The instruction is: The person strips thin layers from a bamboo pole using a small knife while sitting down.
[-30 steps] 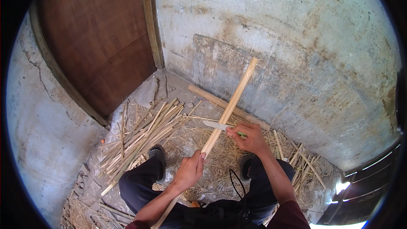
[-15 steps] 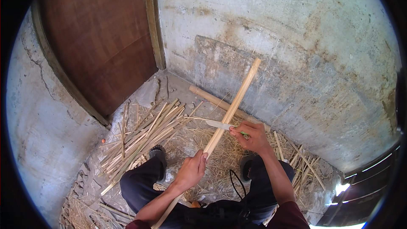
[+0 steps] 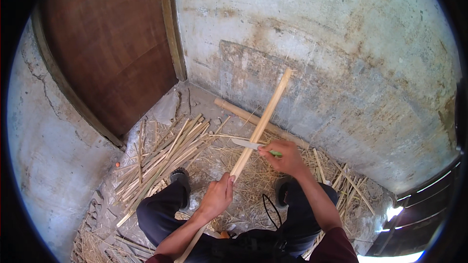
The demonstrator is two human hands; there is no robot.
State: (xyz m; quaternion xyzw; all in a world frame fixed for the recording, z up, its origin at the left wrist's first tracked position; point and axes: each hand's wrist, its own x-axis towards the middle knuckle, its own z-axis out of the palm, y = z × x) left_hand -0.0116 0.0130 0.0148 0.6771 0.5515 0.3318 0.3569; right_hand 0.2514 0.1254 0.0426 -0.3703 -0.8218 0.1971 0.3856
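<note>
A long pale bamboo strip (image 3: 270, 106) slants up and away from me, its far end in front of the wall. My left hand (image 3: 218, 196) is closed around its lower part, and the strip's tail shows again under my left forearm. Across the middle of the strip lies the blade of a knife (image 3: 247, 143), pointing left. Its green handle is gripped in my right hand (image 3: 282, 157), which is closed just right of the strip. My fingers hide most of the handle.
A pile of split bamboo sticks (image 3: 165, 160) lies to the left. A bamboo pole (image 3: 234, 109) rests along the wall's foot (image 3: 341, 87). More sticks (image 3: 353, 190) lie at right; shavings (image 3: 253, 195) litter the floor between my feet. A brown door (image 3: 107, 44) stands at far left.
The strip's far end and the knife appear slightly further left, along with the whole scene, as the view shifts. Both hands keep their grips, with the blade still across the strip.
</note>
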